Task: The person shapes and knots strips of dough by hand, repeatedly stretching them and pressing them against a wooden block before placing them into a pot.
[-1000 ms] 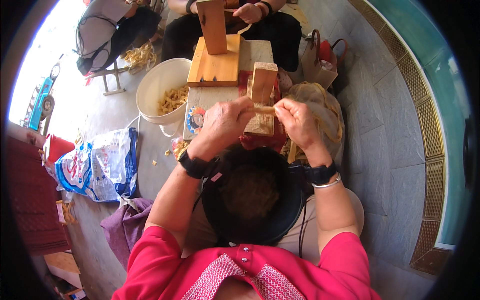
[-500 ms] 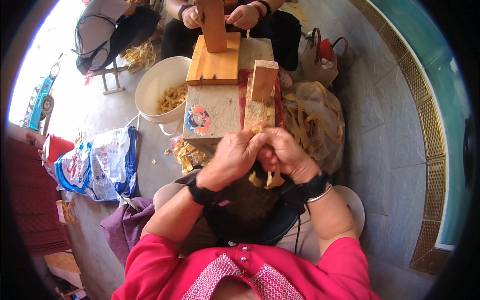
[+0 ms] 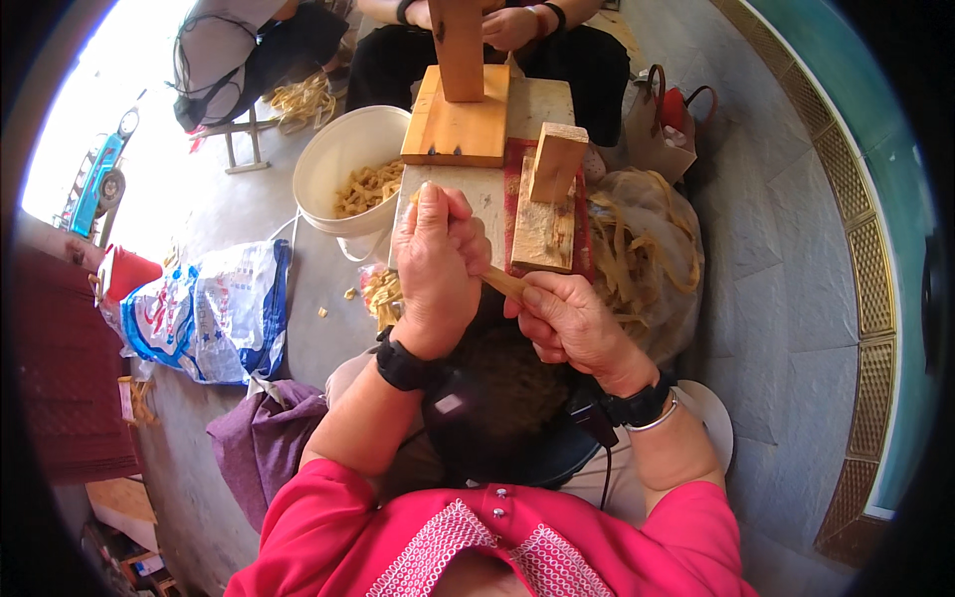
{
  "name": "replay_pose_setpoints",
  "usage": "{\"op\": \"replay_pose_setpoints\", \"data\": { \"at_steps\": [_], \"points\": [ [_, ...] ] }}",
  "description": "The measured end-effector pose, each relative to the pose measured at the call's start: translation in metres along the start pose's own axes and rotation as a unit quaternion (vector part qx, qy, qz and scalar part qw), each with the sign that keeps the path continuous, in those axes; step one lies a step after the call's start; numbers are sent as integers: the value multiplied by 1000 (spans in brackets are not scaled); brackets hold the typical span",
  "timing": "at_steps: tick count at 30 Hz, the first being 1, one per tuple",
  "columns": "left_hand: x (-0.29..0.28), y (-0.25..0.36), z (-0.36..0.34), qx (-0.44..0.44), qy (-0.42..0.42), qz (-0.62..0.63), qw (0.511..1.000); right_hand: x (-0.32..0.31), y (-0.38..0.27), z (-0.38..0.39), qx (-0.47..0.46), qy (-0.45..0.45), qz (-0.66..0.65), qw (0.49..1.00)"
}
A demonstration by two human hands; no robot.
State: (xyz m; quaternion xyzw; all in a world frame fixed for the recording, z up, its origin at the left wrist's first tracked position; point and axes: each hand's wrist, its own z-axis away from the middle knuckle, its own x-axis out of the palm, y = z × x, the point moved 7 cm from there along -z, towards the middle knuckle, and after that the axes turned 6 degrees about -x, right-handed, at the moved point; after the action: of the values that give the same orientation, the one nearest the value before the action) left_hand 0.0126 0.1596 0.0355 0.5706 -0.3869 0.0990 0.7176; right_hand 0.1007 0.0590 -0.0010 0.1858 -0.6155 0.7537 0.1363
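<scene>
grey tiled floor [image 3: 796, 298], teal wall [image 3: 875, 149], bright sunlight upper left.

Both hands, left hand [image 3: 435, 267] and right hand [image 3: 569, 323], grip a pale wooden strip [image 3: 503, 284] at frame centre, below a wooden block [image 3: 544, 221].

Single head-worn fisheye view, looking steeply down, close over lap, edges bending at rim
</scene>
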Motion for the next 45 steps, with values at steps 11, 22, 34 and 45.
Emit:
{"op": "replay_pose_setpoints", "data": {
  "at_steps": [11, 22, 34, 45],
  "points": [
    [41, 13, 42, 376, -171, -487, 769, 3, -22, 8, -250, 49, 32, 967],
    [28, -32, 22, 8, -136, -625, 769, -33, -2, 7, -142, 168, 105, 970],
    [32, -20, 31, 170, -138, -582, 783, -25, 0, 9, 24, 32, 3, 999],
    [9, -42, 13, -47, -150, -493, 856, -29, 4, 9, -23, -27, -228, 973]
  ]
}}
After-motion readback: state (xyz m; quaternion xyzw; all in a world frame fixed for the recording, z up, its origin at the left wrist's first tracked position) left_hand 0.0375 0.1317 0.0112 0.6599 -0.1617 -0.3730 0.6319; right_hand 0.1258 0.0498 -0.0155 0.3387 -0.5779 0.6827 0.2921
